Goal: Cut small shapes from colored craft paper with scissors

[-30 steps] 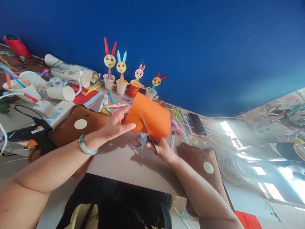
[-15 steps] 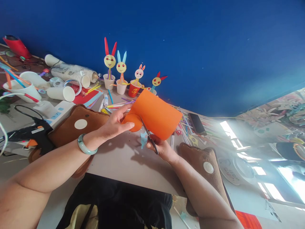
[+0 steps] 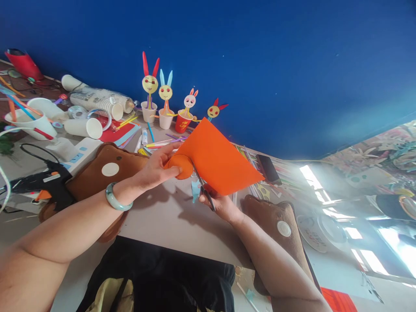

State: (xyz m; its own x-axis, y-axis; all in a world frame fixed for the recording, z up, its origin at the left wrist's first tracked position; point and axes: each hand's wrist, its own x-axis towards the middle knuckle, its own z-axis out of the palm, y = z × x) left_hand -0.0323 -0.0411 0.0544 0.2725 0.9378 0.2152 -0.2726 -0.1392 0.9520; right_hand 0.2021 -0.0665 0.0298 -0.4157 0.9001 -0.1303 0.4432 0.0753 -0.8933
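My left hand [image 3: 162, 167] pinches an orange sheet of paper [image 3: 221, 158] at its left side, thumb on top of a rounded part [image 3: 183, 166] that is partly cut free. In my right hand [image 3: 224, 206] is a pair of scissors [image 3: 208, 197] with dark handles. Its blades reach up to the cut beside the rounded part, and the sheet's larger portion spreads above and to the right. Under the paper, a small light blue scrap [image 3: 195, 190] lies on the table. How far the blades are apart is hard to make out.
Rabbit-faced figures in cups [image 3: 165, 119] line the blue wall. Leftward are a black glue gun [image 3: 53, 184], a brown cushion [image 3: 94, 173], paper cups [image 3: 82, 128] and a power strip [image 3: 81, 151]. Another brown cushion [image 3: 269, 221] and a dark phone [image 3: 269, 169] sit to the right.
The orange sheet has turned, its right corner now farther right and its top corner higher. Both hands have stayed in nearly the same place.
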